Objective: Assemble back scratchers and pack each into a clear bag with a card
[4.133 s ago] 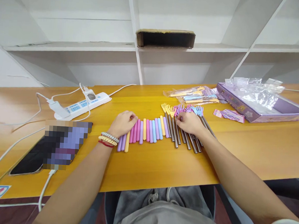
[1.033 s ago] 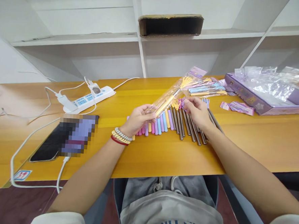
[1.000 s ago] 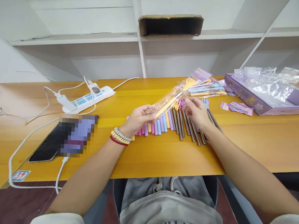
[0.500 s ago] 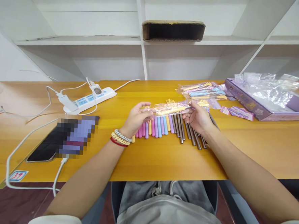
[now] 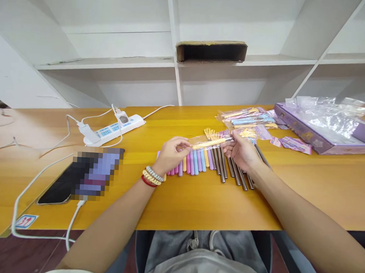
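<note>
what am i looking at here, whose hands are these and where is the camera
No machine: the left hand and right hand are a person's own, bare, and hold a clear packet with a yellow handle inside. The camera is worn on that person's head, looking forward and down. On the table lie colored handles, metal rods, some yellow claw heads, more filled packets, a purple tray with clear plastic in it and, at the left, a white power strip.

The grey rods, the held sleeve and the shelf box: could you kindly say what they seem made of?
Grey rods: probably metal, polished; bright streaks run along them.
Held sleeve: likely thin plastic film, clear, glossy; the yellow handle shows through.
Shelf box: apparently brown cardboard, matt, with a rough edge.
</note>
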Tool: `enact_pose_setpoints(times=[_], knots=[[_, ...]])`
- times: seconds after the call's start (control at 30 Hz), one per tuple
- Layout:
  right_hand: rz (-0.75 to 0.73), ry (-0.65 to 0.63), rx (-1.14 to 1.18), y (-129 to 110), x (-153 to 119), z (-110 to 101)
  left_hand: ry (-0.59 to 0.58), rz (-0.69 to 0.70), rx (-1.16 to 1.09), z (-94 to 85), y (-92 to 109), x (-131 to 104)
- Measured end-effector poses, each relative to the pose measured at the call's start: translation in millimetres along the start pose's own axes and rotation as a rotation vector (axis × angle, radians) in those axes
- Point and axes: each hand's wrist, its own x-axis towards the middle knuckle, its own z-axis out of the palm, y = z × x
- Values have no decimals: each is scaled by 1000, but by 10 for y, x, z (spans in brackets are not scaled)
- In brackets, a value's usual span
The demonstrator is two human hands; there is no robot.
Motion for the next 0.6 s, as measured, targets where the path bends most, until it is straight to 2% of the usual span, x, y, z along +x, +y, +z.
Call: enact_pose_setpoints(times=[0.2, 0.6], knots=[[3, -30, 19, -41, -26, 21, -68, 7, -24, 8, -7, -6], [7, -107, 23, -39, -50, 8, -53, 12, -128, -7, -57, 9]])
